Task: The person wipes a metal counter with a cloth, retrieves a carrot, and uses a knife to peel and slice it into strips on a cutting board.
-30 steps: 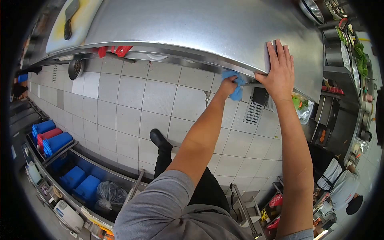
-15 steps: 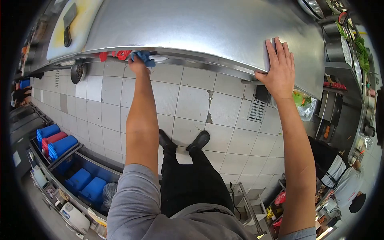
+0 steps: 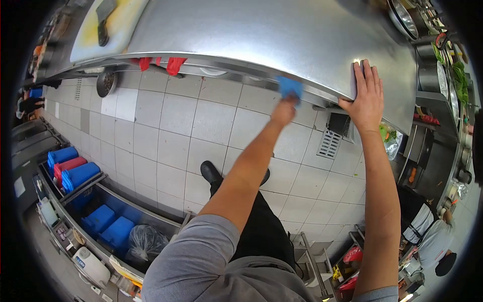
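Observation:
A blue cloth (image 3: 290, 86) is gripped in my left hand (image 3: 284, 110), which is somewhat blurred. The cloth lies against the front edge of the stainless steel table (image 3: 241, 30), right of the middle. My right hand (image 3: 368, 100) rests on the tabletop near its right front corner, fingers stretched out flat and thumb over the edge. Nothing is in that hand. On the table's left end, a cleaver (image 3: 104, 22) lies on a white cutting board (image 3: 83, 48) with yellow stains.
Red bags (image 3: 175, 65) show under the table edge. A pan (image 3: 106, 84) is at the left. Metal bowls (image 3: 402, 19) stand at the back right. Blue bins (image 3: 114, 234) are lower left. Another person (image 3: 435, 236) works at the right. A drain grate (image 3: 329, 143) lies in the tiled floor.
My left hand has swept the blue cloth rightward along the table's front edge, from near the red bags toward my right hand. My right hand stays on the tabletop. The view has shifted slightly.

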The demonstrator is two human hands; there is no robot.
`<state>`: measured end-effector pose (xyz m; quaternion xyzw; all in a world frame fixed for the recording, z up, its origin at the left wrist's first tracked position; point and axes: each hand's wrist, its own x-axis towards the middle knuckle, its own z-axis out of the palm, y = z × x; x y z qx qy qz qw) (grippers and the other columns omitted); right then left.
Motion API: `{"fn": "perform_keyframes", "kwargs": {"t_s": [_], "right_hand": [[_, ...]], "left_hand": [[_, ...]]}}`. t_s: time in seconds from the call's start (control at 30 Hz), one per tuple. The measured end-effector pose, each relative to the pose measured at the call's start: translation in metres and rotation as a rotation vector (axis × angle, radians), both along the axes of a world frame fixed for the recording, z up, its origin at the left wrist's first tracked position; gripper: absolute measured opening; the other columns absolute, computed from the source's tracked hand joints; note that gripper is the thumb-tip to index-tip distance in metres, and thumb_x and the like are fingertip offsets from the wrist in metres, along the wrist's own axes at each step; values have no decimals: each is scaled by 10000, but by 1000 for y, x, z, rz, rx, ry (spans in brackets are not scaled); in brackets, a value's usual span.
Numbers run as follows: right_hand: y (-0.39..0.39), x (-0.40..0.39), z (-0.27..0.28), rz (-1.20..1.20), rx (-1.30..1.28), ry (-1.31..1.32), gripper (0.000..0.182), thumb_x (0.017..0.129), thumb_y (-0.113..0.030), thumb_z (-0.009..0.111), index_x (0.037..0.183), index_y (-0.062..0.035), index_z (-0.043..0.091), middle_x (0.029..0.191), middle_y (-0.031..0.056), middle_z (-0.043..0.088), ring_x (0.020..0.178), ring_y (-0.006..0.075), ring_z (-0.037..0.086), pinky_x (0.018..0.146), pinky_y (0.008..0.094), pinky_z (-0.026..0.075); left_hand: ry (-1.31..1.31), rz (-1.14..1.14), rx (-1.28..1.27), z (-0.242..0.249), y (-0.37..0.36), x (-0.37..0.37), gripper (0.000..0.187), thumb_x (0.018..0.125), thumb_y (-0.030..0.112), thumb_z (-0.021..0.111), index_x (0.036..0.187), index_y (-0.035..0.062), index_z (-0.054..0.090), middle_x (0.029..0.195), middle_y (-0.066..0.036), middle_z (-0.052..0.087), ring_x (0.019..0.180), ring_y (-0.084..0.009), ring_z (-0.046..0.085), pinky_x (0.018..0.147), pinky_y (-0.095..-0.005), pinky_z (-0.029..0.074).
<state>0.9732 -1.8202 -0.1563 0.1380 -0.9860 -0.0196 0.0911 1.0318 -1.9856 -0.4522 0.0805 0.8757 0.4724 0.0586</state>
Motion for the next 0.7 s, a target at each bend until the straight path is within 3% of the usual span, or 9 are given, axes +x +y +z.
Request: {"fn": "perform_keyframes", "kwargs": {"t_s": [0.1,0.33,0.4,0.43,0.47,0.5,0.63,0.67,0.7], "right_hand": [[0,2,0,7,16,19,957,586,-244,828,1445,-222,407,1529,42,346,1417,282,311,1171,459,267],[-1,3,8,2,25,-19,977,613,-268,833,1470,-216,367,1544,54,318,1427,298,280,1169,477,258],[-3,11,8,20,8,-40,995,612,-263,838,1479,-215,352,1552,63,301,1431,310,269,1169,486,252],[-3,12,10,12,2,-81,1038,608,-277,849,1495,-207,315,1565,81,269,1435,334,254,1163,506,253],[-5,9,16,3,-1,-112,1082,604,-290,860,1512,-200,278,1577,99,237,1439,358,238,1158,525,254],[-10,9,24,22,-1,-84,1082,604,-290,860,1512,-200,278,1577,99,237,1439,358,238,1158,525,254],[-39,24,45,-118,152,-318,1253,576,-441,887,1539,-122,150,1591,164,163,1431,429,216,1109,578,301],[-49,30,47,-190,141,-388,1272,568,-480,882,1532,-84,153,1585,196,155,1426,442,214,1111,567,304],[-61,32,49,-261,127,-449,1295,559,-519,878,1525,-45,157,1579,228,147,1421,456,212,1112,557,306]], "left_hand": [[-311,-185,204,17,32,64,234,771,209,641,977,107,688,1031,-172,666,969,-351,634,853,-449,503],[-780,-633,-269,-10,-36,275,290,792,228,552,969,51,699,973,-221,694,887,-374,682,774,-464,538],[-798,-237,-224,-22,-99,355,295,809,289,591,983,77,701,959,-195,700,902,-367,679,786,-457,539],[-357,-455,-280,-3,-143,379,315,834,333,597,995,84,705,920,-193,702,868,-370,681,768,-454,539],[-676,-85,-329,-19,-178,425,348,857,355,593,1045,79,693,953,-183,704,872,-341,685,763,-443,538],[-1045,238,26,5,-216,446,372,873,339,584,1110,66,667,1010,-184,699,918,-324,682,788,-436,538],[-961,639,-250,49,-351,529,442,868,284,597,1211,6,608,1115,-245,663,1064,-382,634,921,-461,499],[-821,700,-390,58,-374,542,390,872,222,593,1197,8,615,1058,-220,687,944,-343,680,814,-440,546],[-855,987,114,64,-395,557,347,874,160,587,1178,-5,611,943,-182,706,760,-274,698,650,-390,566]]}}
